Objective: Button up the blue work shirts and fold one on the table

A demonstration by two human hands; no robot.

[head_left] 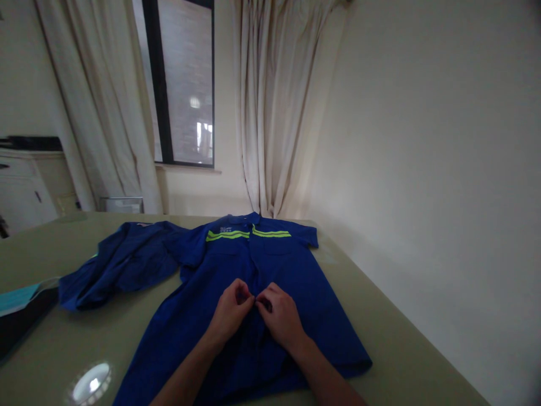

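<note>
A blue short-sleeved work shirt [296, 293] with yellow-green stripes across the chest lies spread out, collar away from me. My left hand [234, 307] and my right hand [279, 311] meet over its front opening, below the chest. Both are closed in a pinch, fingertips almost touching, on the shirt's front edge. Any button between the fingers is too small or too hidden to make out.
The shirt lies on a glossy greenish table [397, 344]. To the left sits a crumpled blue garment [127, 262], and beyond it a light-blue face mask [19, 299] on a dark flat item [25, 327]. A wall [443, 169] borders the table's right side.
</note>
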